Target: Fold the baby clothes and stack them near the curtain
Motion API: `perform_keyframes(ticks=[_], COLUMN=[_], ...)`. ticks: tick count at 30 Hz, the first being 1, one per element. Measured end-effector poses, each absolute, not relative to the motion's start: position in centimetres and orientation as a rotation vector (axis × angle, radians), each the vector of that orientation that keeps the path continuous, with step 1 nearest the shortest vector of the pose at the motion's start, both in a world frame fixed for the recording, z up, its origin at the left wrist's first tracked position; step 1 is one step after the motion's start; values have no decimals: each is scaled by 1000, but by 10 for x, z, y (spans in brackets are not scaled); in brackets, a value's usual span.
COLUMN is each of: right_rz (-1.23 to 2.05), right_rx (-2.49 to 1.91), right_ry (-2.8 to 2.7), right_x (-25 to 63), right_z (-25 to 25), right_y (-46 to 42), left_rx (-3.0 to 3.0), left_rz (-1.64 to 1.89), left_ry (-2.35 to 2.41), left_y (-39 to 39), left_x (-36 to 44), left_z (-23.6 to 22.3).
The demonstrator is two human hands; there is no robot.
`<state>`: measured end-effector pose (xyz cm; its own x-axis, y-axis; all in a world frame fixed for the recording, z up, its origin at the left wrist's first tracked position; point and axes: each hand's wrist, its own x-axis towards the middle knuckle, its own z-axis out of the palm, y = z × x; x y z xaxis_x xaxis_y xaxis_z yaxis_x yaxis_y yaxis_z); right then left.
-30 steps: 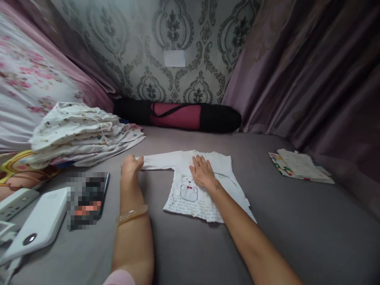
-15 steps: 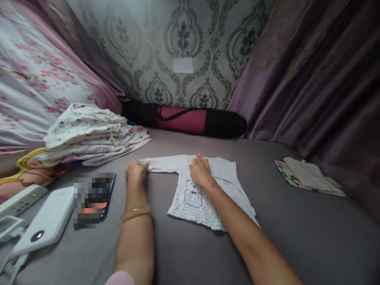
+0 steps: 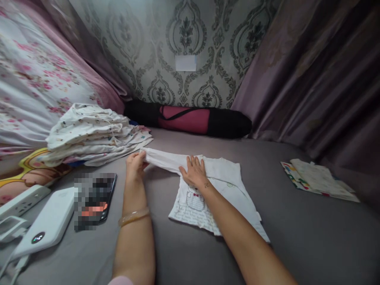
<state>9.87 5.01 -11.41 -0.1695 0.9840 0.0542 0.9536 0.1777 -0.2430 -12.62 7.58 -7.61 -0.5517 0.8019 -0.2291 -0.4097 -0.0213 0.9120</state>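
A small white long-sleeved shirt (image 3: 222,170) with a printed bear and rows of lettering lies on the grey sheet. One sleeve reaches out to the left, and its cuff is pinched in my left hand (image 3: 136,163), raised a little off the sheet. My right hand (image 3: 194,172) rests flat on the shirt near the base of that sleeve, fingers spread. Part of the bear print is hidden under my right wrist. On the shirt's right side the fabric is folded over, and no second sleeve shows stretched out.
Left of my arms lie a phone (image 3: 108,198), a white power bank (image 3: 47,225) and a power strip (image 3: 25,202). Behind them is a heap of clothes (image 3: 89,132). A black and pink roll bag (image 3: 184,118) lies along the wall. Folded cloth (image 3: 317,176) sits at right.
My left hand has lifted the sleeve's cuff up from the sheet. My right hand has slid slightly left toward the sleeve's base. The view has shifted a little.
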Motion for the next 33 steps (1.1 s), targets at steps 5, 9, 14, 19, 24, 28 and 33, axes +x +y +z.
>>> perform_keyframes(ticks=[5,9,14,19,24,28,33], right_rz=[250,356,588,811,1487,1619,1580], right_rx=[-1897,-1921,-1752,-1583,-1335,-1198,-1209], right_ry=[-2244,-2248,-2226,-1547,-762,-473,-365], right_x=[97,97,114,152,195,217,222], right_z=[-114,-109,-96,-85,-80,-85,-88], right_y=[51,55,62,58,38,33,38], left_rx=[214,185,321,486,722,1152,1265], left_rz=[1659,1611,1622,1672,1562,1250,1231], left_ry=[933,828,825,821,793,799,984], left_y=[58,50,58,64,48,33,45], left_x=[-105,-79,-31,17,63,81,56], left_z=[-34,-9,-7,-23,-44,-59,-63])
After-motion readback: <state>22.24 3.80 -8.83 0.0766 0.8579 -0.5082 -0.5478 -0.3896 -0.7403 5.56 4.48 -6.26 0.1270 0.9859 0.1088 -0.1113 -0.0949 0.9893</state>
